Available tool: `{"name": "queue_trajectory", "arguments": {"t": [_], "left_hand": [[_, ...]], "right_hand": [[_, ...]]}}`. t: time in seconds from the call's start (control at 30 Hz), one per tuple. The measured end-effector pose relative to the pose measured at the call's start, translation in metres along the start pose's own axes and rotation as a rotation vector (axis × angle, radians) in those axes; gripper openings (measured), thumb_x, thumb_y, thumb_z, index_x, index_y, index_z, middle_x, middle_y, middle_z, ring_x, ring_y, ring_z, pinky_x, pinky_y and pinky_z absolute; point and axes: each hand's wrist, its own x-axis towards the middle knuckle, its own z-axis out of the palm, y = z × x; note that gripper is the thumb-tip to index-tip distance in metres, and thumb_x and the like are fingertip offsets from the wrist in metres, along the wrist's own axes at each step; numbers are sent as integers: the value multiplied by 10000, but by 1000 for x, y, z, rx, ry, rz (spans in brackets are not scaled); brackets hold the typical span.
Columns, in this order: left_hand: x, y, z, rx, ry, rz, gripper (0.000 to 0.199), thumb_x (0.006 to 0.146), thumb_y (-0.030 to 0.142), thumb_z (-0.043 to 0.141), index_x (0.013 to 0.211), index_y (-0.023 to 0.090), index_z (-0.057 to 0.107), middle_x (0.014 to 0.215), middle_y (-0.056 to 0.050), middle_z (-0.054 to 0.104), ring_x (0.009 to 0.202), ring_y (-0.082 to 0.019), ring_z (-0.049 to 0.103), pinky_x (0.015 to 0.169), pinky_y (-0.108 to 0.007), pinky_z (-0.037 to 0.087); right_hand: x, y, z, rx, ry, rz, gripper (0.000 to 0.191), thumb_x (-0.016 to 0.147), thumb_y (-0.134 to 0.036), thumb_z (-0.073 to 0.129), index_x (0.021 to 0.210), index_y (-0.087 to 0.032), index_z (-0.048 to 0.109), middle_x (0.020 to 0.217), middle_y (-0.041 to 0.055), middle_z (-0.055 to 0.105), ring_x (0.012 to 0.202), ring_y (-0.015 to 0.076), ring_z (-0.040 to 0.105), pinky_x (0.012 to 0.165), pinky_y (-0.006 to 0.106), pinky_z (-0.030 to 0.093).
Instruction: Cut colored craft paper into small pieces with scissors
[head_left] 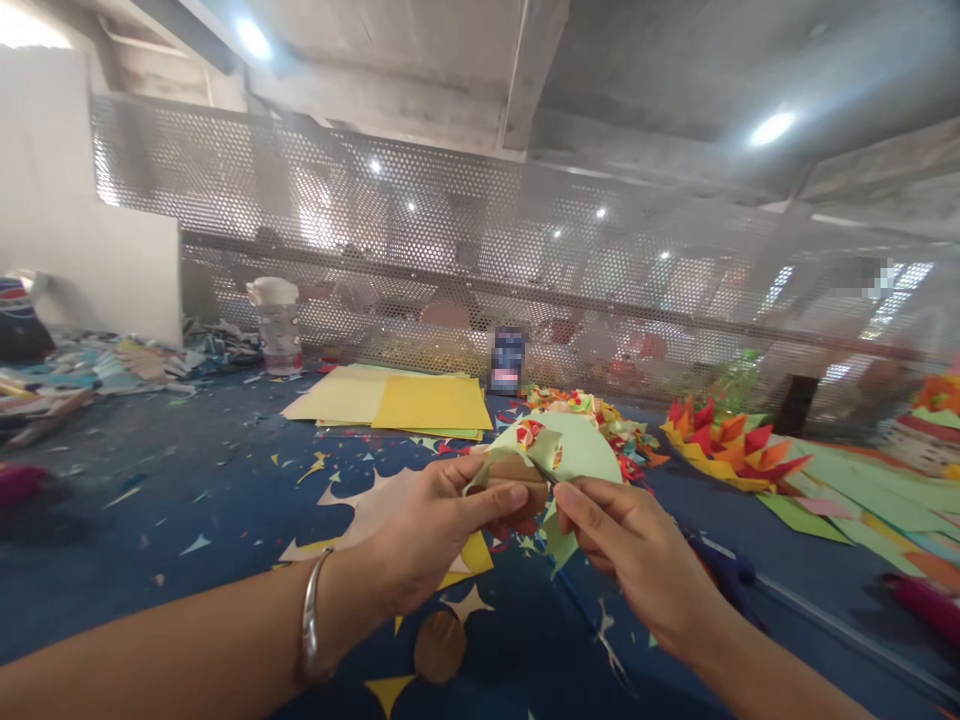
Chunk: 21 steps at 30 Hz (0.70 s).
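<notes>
My left hand (442, 505), with a silver bangle at its wrist, grips a brown round disc (529, 474) between thumb and fingers. Some pale green paper shows at the disc's edge. Close against the disc's right side, my right hand (619, 535) is closed in a pinch; what its fingertips hold is too small to make out. Below those fingers hangs a green paper piece (561, 540). Just beyond both hands lies a rounded light green sheet (589, 447), with a small red-patterned scrap (529, 433) in front of it. A second brown disc (440, 648) rests on the table near me.
Yellow and cream sheets (433, 402) are stacked ahead. Orange and red folded paper (735, 445) stands at right, beside green sheets (870, 485). A glue gun (724, 560) lies right of my hand. A bottle (276, 325) and a phone (508, 360) stand by the perforated screen (450, 240).
</notes>
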Motion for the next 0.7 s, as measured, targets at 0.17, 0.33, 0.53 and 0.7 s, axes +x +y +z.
{"name": "queue_trajectory", "arguments": {"t": [0.17,0.33,0.53,0.7], "left_hand": [[2,-1,-3,7,-2,11,148,784,272,684,848,139,687,764,-27,643,704,-120,554,654,-250,375],[0,0,-2,29,8,8,142,783,270,667,826,138,698,722,-30,640,672,-120,531,631,-252,364],[0,-2,-3,52,-1,6,160,779,301,663,750,144,679,682,-16,596,637,-119,500,636,-267,379],[2,-3,-5,82,8,33,163,782,299,657,771,138,678,693,-20,589,619,-118,488,624,-270,396]], "right_hand": [[2,1,-2,-24,1,-5,413,869,-531,544,643,-186,527,486,-92,237,446,76,174,418,275,114],[0,0,-3,-45,-6,-22,409,879,-522,533,649,-184,529,492,-91,232,452,77,174,420,271,121],[-1,-3,-3,-62,-19,-17,421,895,-513,509,637,-180,511,495,-93,213,456,75,165,421,260,119],[0,-3,-4,-81,-25,-22,421,895,-515,506,637,-183,500,506,-89,218,466,79,175,426,260,126]]}}
